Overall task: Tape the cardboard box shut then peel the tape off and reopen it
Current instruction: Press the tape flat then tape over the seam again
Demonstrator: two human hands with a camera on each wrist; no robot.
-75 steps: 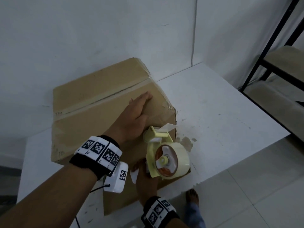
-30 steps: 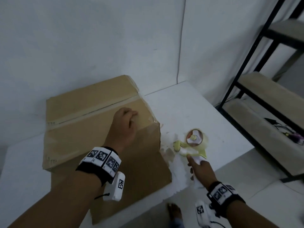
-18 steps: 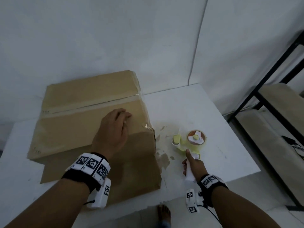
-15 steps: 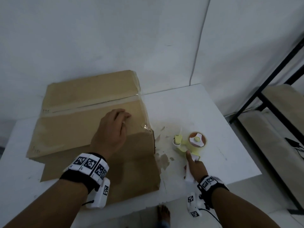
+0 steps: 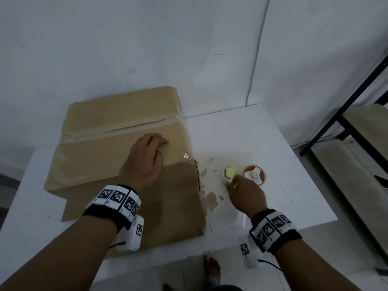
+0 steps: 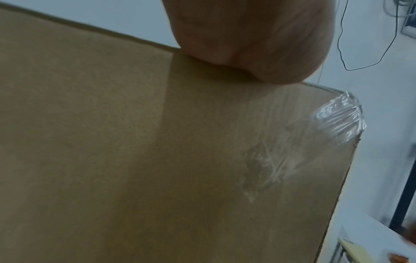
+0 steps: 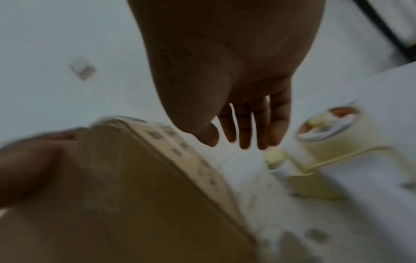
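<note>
Cardboard box [image 5: 117, 131]: plain brown corrugated board, matte, rectangular, flaps down. It sits at the left half of a white table [image 5: 241, 131], back edge against the wall. Clear glossy tape [image 5: 126, 130] runs along the centre seam between the two top flaps; more clear film covers the near flap. At the flap's right-hand corner the film is bunched and wrinkled [image 6: 340, 119], catching light. A second brown panel extends toward 6 o'clock from the flap's near edge; its right edge is ragged.

Tape dispenser [image 5: 249, 175]: pale yellow plastic frame, roll with brown core, standing on the table at 3 o'clock from the box, apart from it. Brownish patches where the table's white surface has torn off lie between box and dispenser.

Left hand [image 5: 144, 162]: lies on the near flap, palm down, fingers bent at the knuckles with tips on the cardboard; nothing is grasped. Wrist view shows only the heel of the palm against the board.

Right hand [image 5: 245, 194]: above the table at 6 o'clock from the dispenser, fingers [image 7: 261, 124] straight and together, holding nothing; contact with the dispenser cannot be told. The right-wrist view is motion-blurred.

Both wrists carry black bands with printed square markers.
</note>
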